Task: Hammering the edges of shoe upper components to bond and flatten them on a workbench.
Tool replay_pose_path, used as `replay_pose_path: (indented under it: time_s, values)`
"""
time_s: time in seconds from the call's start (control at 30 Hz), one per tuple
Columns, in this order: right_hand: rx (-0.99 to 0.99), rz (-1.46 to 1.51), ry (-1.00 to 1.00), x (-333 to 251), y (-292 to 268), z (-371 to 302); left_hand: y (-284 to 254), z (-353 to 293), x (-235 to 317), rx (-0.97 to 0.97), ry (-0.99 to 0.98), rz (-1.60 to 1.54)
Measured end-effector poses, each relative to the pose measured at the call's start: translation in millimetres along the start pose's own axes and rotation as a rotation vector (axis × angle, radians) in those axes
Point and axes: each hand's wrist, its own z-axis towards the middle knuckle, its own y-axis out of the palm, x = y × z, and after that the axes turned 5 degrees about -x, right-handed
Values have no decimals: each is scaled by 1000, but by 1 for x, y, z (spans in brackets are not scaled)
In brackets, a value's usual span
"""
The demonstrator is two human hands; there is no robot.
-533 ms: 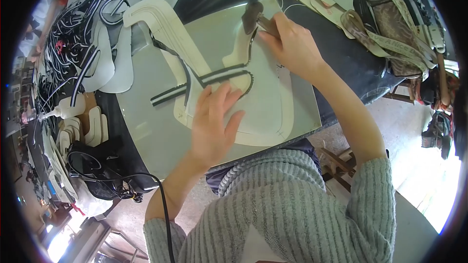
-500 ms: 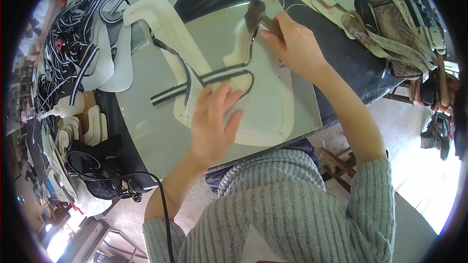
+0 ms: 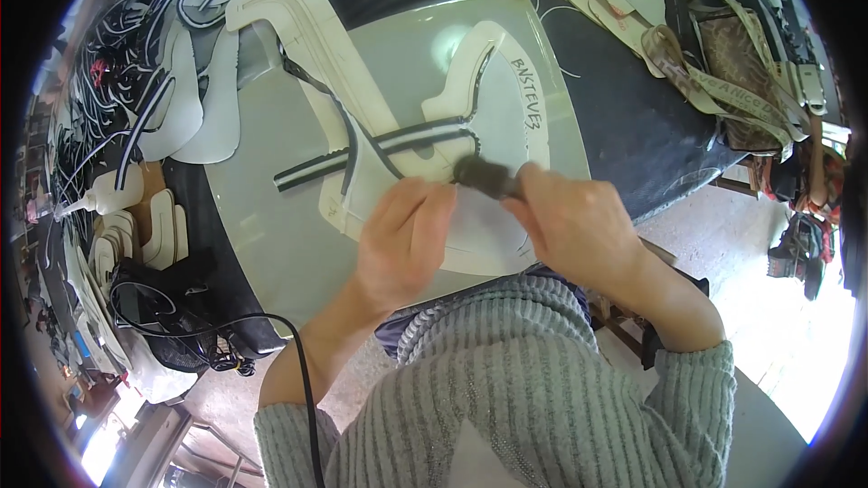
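Hammer [image 3: 486,177] with a dark, blunt head and brown handle sits gripped in the person's right hand [image 3: 579,224], its head just beside the fingertips of the left hand [image 3: 405,239], whose fingers are drawn together, though I cannot tell whether they pinch anything. Beneath both hands, a large cream, flat, curved template [image 3: 484,236] lies on a pale grey sheet [image 3: 258,217] at the black tabletop's [image 3: 624,126] near edge, a black-and-white striped strip [image 3: 316,170] crossing it.

You face blown-out light past the right edge of the tabletop [image 3: 624,135] and glare near the far edge of the grey board [image 3: 262,217]. Your tool [image 3: 484,176] seems slightly blurred.
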Motion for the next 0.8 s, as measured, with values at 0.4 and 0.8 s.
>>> replay_pose_path:
  time_s: [0.4,0.8]
  values:
    - [-114,-91,66,2,7,-5,-20,17,5,-21,-174,-96]
    - [41,88,59,-13,-19,4,-23,-1,-16,-118,-17,-130]
